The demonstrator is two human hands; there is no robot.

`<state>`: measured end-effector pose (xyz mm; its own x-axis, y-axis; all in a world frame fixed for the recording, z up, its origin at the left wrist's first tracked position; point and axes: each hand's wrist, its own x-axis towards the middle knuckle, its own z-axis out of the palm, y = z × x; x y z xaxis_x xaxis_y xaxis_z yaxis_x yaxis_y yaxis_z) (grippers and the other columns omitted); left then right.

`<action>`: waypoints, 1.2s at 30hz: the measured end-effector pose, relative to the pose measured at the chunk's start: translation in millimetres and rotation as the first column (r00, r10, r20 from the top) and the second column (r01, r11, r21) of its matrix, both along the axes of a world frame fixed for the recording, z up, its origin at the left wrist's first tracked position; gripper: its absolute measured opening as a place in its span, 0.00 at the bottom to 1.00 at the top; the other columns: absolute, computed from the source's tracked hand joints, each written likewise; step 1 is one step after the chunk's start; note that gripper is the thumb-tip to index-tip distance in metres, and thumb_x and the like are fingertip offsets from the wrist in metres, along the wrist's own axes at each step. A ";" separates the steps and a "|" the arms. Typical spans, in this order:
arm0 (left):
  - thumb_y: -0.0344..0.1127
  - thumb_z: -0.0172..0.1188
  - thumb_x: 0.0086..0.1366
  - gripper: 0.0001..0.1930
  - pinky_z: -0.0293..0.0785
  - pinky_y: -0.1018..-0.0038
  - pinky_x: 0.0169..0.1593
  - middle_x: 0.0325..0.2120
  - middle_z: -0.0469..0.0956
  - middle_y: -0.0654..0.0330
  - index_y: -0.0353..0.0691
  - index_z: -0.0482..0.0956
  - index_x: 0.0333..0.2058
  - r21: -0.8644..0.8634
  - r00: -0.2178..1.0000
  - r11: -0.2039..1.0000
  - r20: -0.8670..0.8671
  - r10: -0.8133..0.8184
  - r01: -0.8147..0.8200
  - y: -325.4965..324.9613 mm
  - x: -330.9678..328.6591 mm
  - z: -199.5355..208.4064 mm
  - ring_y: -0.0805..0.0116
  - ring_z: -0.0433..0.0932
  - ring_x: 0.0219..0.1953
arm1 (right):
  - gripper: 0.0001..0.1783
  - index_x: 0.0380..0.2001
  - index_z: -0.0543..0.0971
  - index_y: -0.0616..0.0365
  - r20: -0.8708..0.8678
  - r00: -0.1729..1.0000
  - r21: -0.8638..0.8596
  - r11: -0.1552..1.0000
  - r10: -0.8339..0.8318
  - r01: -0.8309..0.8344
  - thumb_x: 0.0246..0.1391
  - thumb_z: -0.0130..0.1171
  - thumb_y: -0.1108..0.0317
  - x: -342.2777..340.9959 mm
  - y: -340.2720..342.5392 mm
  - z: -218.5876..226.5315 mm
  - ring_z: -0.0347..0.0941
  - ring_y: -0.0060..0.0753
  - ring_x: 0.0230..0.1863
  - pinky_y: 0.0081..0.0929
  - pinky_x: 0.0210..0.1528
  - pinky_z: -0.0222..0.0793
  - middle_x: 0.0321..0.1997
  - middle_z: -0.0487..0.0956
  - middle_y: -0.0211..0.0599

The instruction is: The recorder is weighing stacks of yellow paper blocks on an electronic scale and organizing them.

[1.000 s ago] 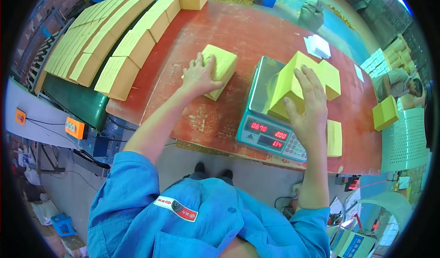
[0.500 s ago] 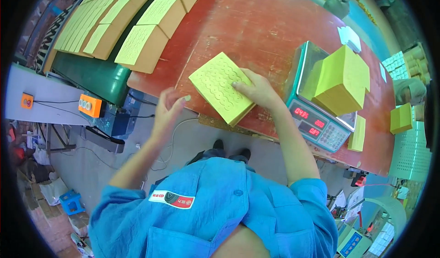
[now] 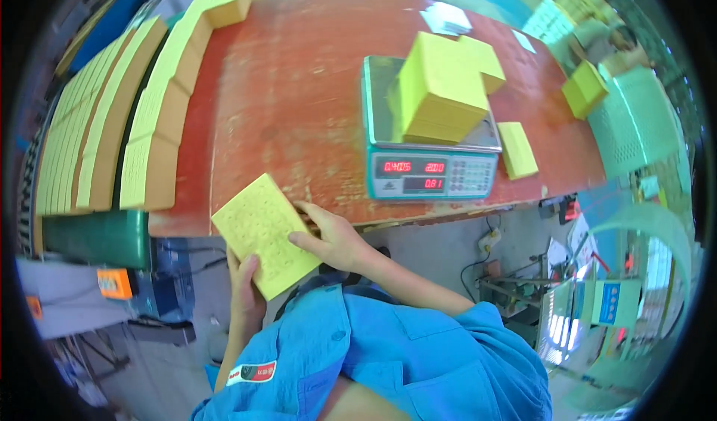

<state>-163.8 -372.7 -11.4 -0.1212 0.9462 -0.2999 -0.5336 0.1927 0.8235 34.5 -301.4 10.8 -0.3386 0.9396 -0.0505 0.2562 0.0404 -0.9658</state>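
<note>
While both forearms rose from the lower edge in blue sleeves, the hands held a yellow pad (image 3: 267, 236) between them just off the near edge of the worktop (image 3: 299, 92). The left hand (image 3: 246, 290) gripped the pad's near left side, its fingers (image 3: 250, 264) curled up over the dotted face and its palm beneath. The right hand (image 3: 334, 238) lay at the pad's right side, its fingers stretched flat toward the left and pressed against the edge, with the wrist bent and the forearm running down to the right. The pad sat tilted, one corner pointing far toward the worktop, and it overlapped the worktop's near edge.

On the worktop, to the right, stood a scale (image 3: 432, 168) with lit red digits. A stack (image 3: 444, 92) of yellow pads rested on its pan, the pieces set crosswise. One flat yellow piece (image 3: 517, 149) lay just right of the scale, and a yellow block (image 3: 584, 88) lay farther right near the worktop's edge. Along the left side, long rows (image 3: 160, 107) of yellow blocks ran from near to far. White papers (image 3: 447, 17) lay at the far side.
</note>
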 end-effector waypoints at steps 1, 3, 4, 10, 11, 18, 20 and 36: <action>0.37 0.53 0.61 0.35 0.63 0.63 0.63 0.61 0.61 0.51 0.40 0.51 0.65 0.010 0.999 0.999 0.006 -0.033 0.033 1.5 2.5 11.6 0.57 0.63 0.63 | 0.32 0.60 0.63 0.68 -0.155 0.988 -0.168 0.985 0.023 -0.049 0.59 0.56 0.59 15.4 -2.6 10.9 0.72 0.40 0.56 0.32 0.57 0.67 0.57 0.72 0.51; 0.40 0.52 0.63 0.34 0.63 0.63 0.63 0.61 0.61 0.51 0.39 0.51 0.65 0.053 0.990 0.990 0.046 -0.131 0.128 15.5 15.6 44.9 0.58 0.64 0.63 | 0.30 0.61 0.64 0.65 -0.086 0.990 -0.080 0.991 -0.114 0.107 0.62 0.54 0.58 58.0 -1.1 -1.1 0.73 0.31 0.52 0.29 0.54 0.69 0.55 0.73 0.46; 0.43 0.51 0.64 0.34 0.64 0.64 0.63 0.61 0.62 0.50 0.38 0.52 0.65 0.079 0.974 0.976 0.093 -0.209 0.202 26.3 27.0 66.5 0.59 0.65 0.63 | 0.31 0.59 0.66 0.66 -0.046 0.985 -0.013 0.986 -0.164 0.163 0.61 0.53 0.53 83.8 3.1 4.3 0.74 0.36 0.52 0.31 0.53 0.70 0.53 0.75 0.50; 0.42 0.54 0.66 0.27 0.70 0.65 0.58 0.54 0.72 0.50 0.31 0.64 0.58 0.307 0.865 0.847 0.123 -0.487 0.433 154.8 139.3 162.0 0.63 0.74 0.55 | 0.28 0.48 0.76 0.60 -0.456 0.847 -0.256 0.952 -0.273 0.169 0.63 0.47 0.45 200.3 66.9 95.6 0.76 0.27 0.39 0.30 0.43 0.74 0.39 0.79 0.36; 0.41 0.57 0.65 0.27 0.70 0.66 0.57 0.54 0.73 0.52 0.34 0.66 0.58 0.265 0.831 0.832 0.150 -0.535 0.488 179.7 153.3 171.1 0.63 0.74 0.55 | 0.27 0.47 0.77 0.59 -0.491 0.816 -0.227 0.949 -0.306 0.219 0.64 0.46 0.45 209.5 81.2 122.2 0.76 0.27 0.37 0.28 0.40 0.74 0.37 0.79 0.34; 0.55 0.62 0.58 0.34 0.71 0.62 0.54 0.50 0.74 0.59 0.42 0.67 0.58 0.150 0.635 0.619 -0.249 -0.731 0.771 296.6 248.7 192.5 0.67 0.74 0.53 | 0.20 0.41 0.79 0.60 -0.425 0.817 -0.213 0.920 -0.389 0.328 0.63 0.50 0.52 296.0 169.3 121.9 0.78 0.24 0.30 0.23 0.35 0.76 0.32 0.80 0.33; 0.57 0.63 0.57 0.36 0.71 0.61 0.53 0.50 0.74 0.59 0.43 0.67 0.58 0.071 0.669 0.688 -0.319 -0.671 0.723 305.3 257.2 186.0 0.66 0.74 0.53 | 0.20 0.39 0.79 0.60 -0.404 0.821 -0.221 0.914 -0.403 0.340 0.63 0.51 0.53 302.2 180.6 112.6 0.78 0.24 0.29 0.24 0.34 0.77 0.31 0.80 0.33; 0.66 0.54 0.58 0.36 0.68 0.64 0.51 0.49 0.76 0.64 0.49 0.70 0.58 0.092 0.686 0.726 -0.427 -0.589 0.681 303.8 264.6 165.0 0.70 0.74 0.48 | 0.19 0.40 0.81 0.60 -0.148 0.884 -0.076 0.896 -0.443 0.437 0.62 0.48 0.57 304.9 195.3 92.3 0.79 0.27 0.29 0.21 0.31 0.72 0.30 0.82 0.33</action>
<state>100.8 -68.9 153.6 0.4846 0.8650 -0.1305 -0.0243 0.1625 0.9864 339.3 -106.2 103.0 0.1025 0.9922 -0.0710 0.0834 -0.0797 -0.9933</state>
